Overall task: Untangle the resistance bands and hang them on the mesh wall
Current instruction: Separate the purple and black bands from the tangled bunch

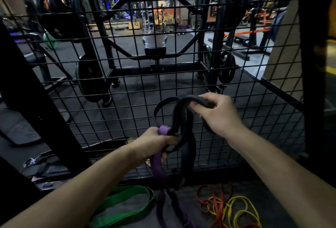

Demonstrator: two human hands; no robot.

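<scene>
1. The left hand (154, 141) is gripping the purple band (157, 169) in a closed fist, just in front of the mesh (127, 89), low on it; black strands are also passing through that fist.
2. The right hand (216, 111) is pinching the top of a black band (183, 118) between curled fingers and thumb, lifting its loop up and to the right of the left hand, close to the mesh.
3. The two bands are crossing each other between the hands and hanging down together toward the floor (181, 198) at the foot of the mesh.
4. A green band (125, 202) is lying on the floor below the mesh to the left; red bands (216, 202) and yellow bands (241, 209) are lying knotted together to the right.
5. Risk, as I judge it: pulling the black loop upward while the left fist is trapping both colours could tighten the crossing rather than free it.
6. The trailing ends could also be dragging into the floor pile and snagging there.
</scene>
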